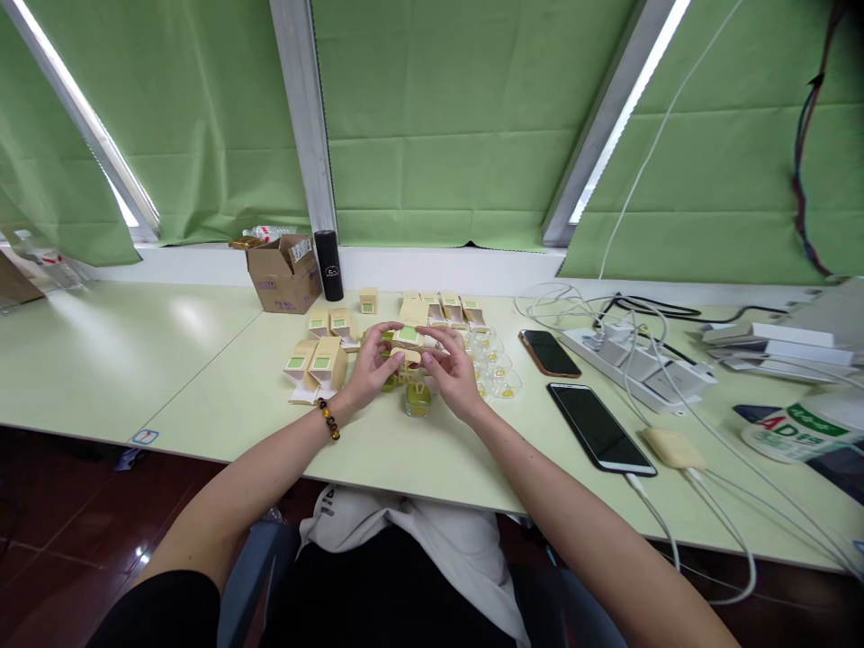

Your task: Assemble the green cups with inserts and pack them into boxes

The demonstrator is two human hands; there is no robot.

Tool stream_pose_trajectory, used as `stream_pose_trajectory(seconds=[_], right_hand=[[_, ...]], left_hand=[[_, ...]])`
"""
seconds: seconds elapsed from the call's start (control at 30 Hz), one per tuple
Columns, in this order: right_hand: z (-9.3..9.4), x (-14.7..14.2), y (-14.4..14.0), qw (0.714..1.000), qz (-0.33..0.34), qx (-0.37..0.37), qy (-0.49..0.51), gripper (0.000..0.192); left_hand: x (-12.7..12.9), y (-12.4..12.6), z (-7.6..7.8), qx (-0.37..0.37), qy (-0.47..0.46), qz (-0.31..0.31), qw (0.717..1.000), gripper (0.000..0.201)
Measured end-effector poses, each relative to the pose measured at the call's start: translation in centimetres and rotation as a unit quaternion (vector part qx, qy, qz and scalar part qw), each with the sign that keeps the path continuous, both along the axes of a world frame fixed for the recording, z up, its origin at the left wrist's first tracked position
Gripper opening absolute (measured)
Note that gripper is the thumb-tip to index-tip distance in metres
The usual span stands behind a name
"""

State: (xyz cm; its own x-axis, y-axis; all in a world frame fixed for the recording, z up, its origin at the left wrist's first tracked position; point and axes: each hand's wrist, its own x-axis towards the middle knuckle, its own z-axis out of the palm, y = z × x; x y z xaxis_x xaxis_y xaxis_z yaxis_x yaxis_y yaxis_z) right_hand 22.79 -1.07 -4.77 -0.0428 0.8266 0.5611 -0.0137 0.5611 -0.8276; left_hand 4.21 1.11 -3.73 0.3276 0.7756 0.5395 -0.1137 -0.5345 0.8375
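A small cream-coloured carton [408, 336] with a green square on top is held between my left hand [370, 367] and my right hand [454, 369]. My fingers pinch its two sides, and a flap of it sticks out toward me between my thumbs. Just below on the table sits a small green case [418, 399] with a clear lower part; more green items are partly hidden behind my left fingers. Similar cartons [328, 363] with raised flaps stand left of my left hand. Clear plastic pieces [498, 369] with yellow centres lie right of my right hand.
More cartons [454, 310] stand behind my hands. A cardboard box [284, 274] and a black bottle [329, 266] are at the back. On the right lie two phones [600, 427], a power strip [638, 369] with tangled cables, a power bank [673, 447] and a white bottle [803, 427].
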Motion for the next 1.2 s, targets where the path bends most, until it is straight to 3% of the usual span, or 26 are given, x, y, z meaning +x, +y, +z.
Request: stream_pose_trajectory(seconds=[0.1, 0.3, 0.63, 1.0, 1.2], right_hand=[[-0.12, -0.1, -0.02, 1.0, 0.009, 0.008, 0.0, 0.05], [-0.11, -0.17, -0.06, 1.0, 0.013, 0.017, 0.005, 0.046], [0.01, -0.32, -0.22, 0.999, 0.025, 0.009, 0.017, 0.05], [-0.07, -0.49, -0.06, 1.0, -0.01, 0.008, 0.013, 0.051], [-0.08, -0.5, -0.02, 1.0, -0.02, 0.013, -0.008, 0.047]], left_hand=[[0.02, -0.17, 0.33, -0.041, -0.013, -0.005, 0.999, 0.057], [0.09, -0.08, 0.34, -0.04, -0.015, 0.009, 0.999, 0.056], [0.27, 0.11, 0.15, -0.016, -0.02, 0.033, 0.999, 0.047], [-0.06, 0.07, -0.12, 0.055, 0.014, 0.05, 0.997, 0.047], [0.08, 0.16, -0.17, 0.073, 0.029, 0.09, 0.993, 0.043]])
